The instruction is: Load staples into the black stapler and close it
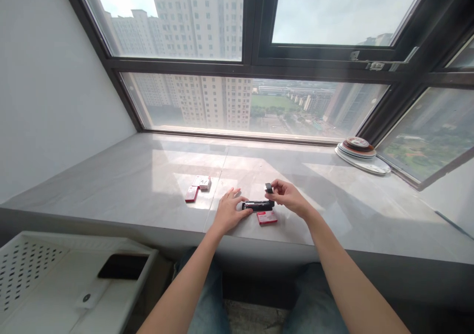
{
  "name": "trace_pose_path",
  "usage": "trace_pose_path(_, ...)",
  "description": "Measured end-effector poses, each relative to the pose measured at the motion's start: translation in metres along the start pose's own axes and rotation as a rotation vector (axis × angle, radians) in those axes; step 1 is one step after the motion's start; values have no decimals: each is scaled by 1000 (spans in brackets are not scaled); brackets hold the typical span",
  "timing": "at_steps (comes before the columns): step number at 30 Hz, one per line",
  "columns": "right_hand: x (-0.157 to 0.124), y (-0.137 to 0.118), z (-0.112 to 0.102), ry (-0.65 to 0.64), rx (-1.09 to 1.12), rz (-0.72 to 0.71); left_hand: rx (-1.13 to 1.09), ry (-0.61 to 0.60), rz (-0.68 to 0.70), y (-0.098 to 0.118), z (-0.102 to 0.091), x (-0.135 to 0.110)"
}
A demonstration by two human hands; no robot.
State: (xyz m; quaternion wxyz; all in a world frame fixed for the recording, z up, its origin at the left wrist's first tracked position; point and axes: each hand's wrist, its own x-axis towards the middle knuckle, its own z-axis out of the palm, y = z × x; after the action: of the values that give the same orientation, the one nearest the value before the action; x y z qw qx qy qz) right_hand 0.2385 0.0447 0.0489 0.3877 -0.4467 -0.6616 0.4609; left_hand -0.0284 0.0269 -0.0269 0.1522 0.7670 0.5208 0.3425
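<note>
Stapler lies open, unclosed; my right grip pinches its lid, left grip its nine-o'clock end.

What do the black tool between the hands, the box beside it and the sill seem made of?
Black tool: plastic or painted metal, hard to tell; its silvery strip shines like bare metal. Box beside it: likely cardboard, judging by straight edges and printed faces. Sill: polished stone or tile, veined, reflecting light.
</note>
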Motion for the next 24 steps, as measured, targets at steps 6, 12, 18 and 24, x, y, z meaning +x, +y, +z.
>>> trace_pose_path(6,18,-3,43,-96,-439,-59,11,10,17,-3,3,2)
trace_pose_path(12,19,-7,36,-159,-512,-52,5,28,26,2,1,0)
trace_pose_path(18,-1,28,-10,180,-543,7,-22,40,70,16,-12,-6)
trace_pose_path(24,-34,68,-11,385,-228,104,-21,-248,442,66,-1,-19)
